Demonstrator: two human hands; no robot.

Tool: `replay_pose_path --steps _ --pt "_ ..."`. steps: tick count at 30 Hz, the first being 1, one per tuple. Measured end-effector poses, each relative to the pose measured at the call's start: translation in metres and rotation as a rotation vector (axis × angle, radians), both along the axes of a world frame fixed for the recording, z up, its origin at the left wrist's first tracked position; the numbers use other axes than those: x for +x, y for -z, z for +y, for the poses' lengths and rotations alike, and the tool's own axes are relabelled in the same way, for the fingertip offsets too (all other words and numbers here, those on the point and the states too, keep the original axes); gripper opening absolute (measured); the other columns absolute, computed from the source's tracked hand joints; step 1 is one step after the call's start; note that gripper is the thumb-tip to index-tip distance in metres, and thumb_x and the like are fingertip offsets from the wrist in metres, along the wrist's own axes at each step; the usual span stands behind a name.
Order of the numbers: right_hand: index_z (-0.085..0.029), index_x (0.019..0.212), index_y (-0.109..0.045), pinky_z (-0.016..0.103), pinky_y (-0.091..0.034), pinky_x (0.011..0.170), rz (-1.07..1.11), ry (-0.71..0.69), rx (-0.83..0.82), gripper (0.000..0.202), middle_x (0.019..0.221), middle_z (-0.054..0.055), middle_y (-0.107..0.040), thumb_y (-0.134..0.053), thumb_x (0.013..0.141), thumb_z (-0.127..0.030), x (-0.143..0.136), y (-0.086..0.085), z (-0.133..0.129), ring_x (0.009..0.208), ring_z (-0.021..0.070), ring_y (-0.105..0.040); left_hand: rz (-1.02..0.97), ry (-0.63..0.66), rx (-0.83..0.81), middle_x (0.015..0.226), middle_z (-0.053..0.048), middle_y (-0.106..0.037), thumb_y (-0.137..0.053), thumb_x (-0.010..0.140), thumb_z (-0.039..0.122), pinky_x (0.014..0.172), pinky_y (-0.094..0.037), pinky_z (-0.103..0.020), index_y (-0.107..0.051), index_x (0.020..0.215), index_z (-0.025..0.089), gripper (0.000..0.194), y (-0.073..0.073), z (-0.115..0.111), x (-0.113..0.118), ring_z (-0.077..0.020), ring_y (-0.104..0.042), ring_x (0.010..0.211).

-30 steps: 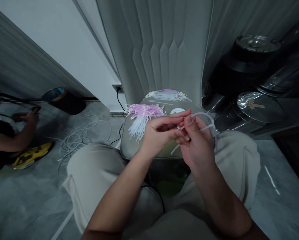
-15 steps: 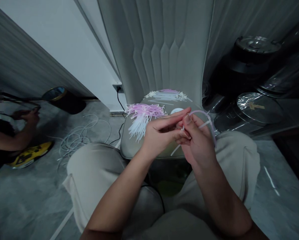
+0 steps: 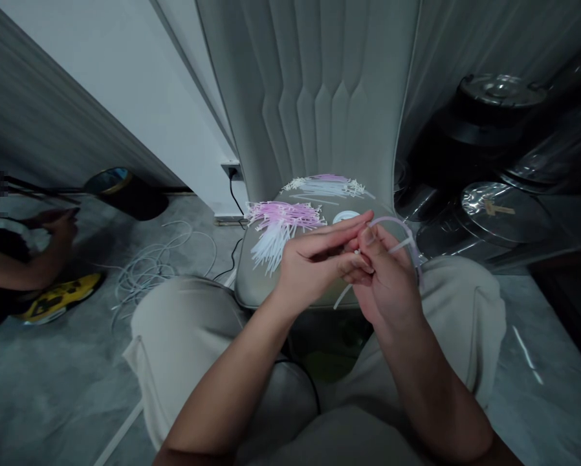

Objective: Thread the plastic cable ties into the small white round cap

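Note:
In front of the chair seat my two hands meet, fingertips pressed together. My left hand (image 3: 314, 262) is closed in a pinch at a small white end piece. My right hand (image 3: 387, 281) is closed around thin plastic strips. From it a purple strip (image 3: 391, 221) curves in a loop over the back of the fingers, crossed by a white strip (image 3: 401, 245). Another white tail (image 3: 341, 298) sticks out below the fingers. The fingers hide how these pieces join. Beside my left hand lie a purple strip bundle (image 3: 288, 213) with whitish ends and a white strip bundle (image 3: 270, 249).
The grey padded chair (image 3: 319, 145) also carries a row of strips (image 3: 327, 186) and a round white object (image 3: 345, 215). Coiled tubing (image 3: 149, 265) lies on the floor, near a black bin (image 3: 130, 194). Someone crouches at left, a yellow shoe (image 3: 62, 296) visible. Metal-lidded containers (image 3: 501, 90) stand at right.
Both hands stay together in nearly the same pinch. The purple loop and the lower white tail have shifted slightly to the right. The whole view has moved a little.

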State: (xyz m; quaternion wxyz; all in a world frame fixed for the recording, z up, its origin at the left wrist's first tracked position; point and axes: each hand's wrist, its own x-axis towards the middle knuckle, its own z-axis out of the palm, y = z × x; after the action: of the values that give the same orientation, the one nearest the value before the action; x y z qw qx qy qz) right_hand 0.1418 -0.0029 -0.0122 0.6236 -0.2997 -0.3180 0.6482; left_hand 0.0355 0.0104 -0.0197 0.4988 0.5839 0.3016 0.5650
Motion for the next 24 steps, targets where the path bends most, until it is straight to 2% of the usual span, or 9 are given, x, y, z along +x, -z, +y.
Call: replay_pose_path --steps 4,7,11,13,18,20,24 --pt "-0.019 0.066 -0.051 0.017 -0.025 0.039 -0.022 0.034 -0.016 0.03 0.053 -0.007 -0.039 -0.067 0.082 -0.039 -0.001 0.002 -0.001 0.043 0.0039 -0.026 -0.012 0.022 -0.029 0.122 -0.003 -0.068 -0.075 0.075 0.017 0.073 -0.064 -0.028 -0.075 0.101 0.028 0.028 -0.001 -0.001 0.0 -0.0199 -0.07 0.099" --pt "-0.019 0.065 -0.049 0.017 -0.024 0.038 -0.017 0.042 -0.025 0.032 0.052 -0.008 -0.037 -0.067 0.081 -0.039 -0.001 0.003 0.001 0.043 0.0038 -0.025 -0.027 0.022 -0.094 0.121 -0.004 -0.068 -0.077 0.074 0.022 0.065 -0.064 -0.027 -0.075 0.1 0.027 0.027 0.0 0.0 0.002 -0.0177 -0.072 0.084" --pt "-0.018 0.065 -0.05 0.017 -0.022 0.038 -0.016 0.046 -0.042 0.033 0.052 -0.008 -0.033 -0.065 0.083 -0.041 0.0 0.003 0.008 0.042 0.0035 -0.023 -0.055 0.093 -0.169 0.104 -0.006 -0.074 -0.074 0.076 0.026 0.055 -0.061 -0.024 -0.07 0.114 0.025 0.038 0.005 0.005 0.005 -0.0124 -0.069 0.063" --pt "-0.017 0.065 -0.053 0.017 -0.021 0.038 -0.032 0.052 -0.032 0.031 0.051 -0.008 -0.033 -0.064 0.084 -0.04 0.003 0.004 0.011 0.042 0.0035 -0.023 -0.052 0.098 -0.146 0.106 -0.006 -0.074 -0.073 0.078 0.027 0.058 -0.061 -0.024 -0.068 0.117 0.025 0.04 0.008 0.007 0.006 -0.0127 -0.07 0.067" --pt "-0.016 0.069 -0.061 0.017 -0.02 0.038 -0.131 0.112 0.002 0.027 0.053 -0.006 -0.043 -0.066 0.083 -0.039 0.009 0.009 0.016 0.043 0.0033 -0.031 0.086 -0.126 0.031 0.11 -0.005 -0.072 -0.07 0.081 0.025 0.086 -0.059 -0.029 -0.071 0.109 0.024 0.028 0.012 0.007 0.006 -0.0158 -0.069 0.097" --pt "-0.016 0.069 -0.061 0.017 -0.021 0.039 -0.174 0.124 0.019 0.029 0.053 -0.005 -0.046 -0.066 0.083 -0.041 0.009 0.011 0.016 0.043 0.0034 -0.033 0.144 -0.203 0.096 0.107 -0.005 -0.073 -0.067 0.083 0.023 0.087 -0.058 -0.028 -0.073 0.105 0.024 0.023 0.011 0.006 0.005 -0.0146 -0.068 0.097" --pt "-0.017 0.065 -0.057 0.018 -0.025 0.04 -0.245 0.165 0.036 0.032 0.055 -0.004 -0.049 -0.066 0.081 -0.043 0.008 0.013 0.017 0.046 0.0045 -0.038 0.235 -0.323 0.232 0.1 -0.004 -0.074 -0.065 0.084 0.02 0.08 -0.058 -0.026 -0.073 0.099 0.022 0.017 0.008 0.005 0.003 -0.0134 -0.068 0.091"
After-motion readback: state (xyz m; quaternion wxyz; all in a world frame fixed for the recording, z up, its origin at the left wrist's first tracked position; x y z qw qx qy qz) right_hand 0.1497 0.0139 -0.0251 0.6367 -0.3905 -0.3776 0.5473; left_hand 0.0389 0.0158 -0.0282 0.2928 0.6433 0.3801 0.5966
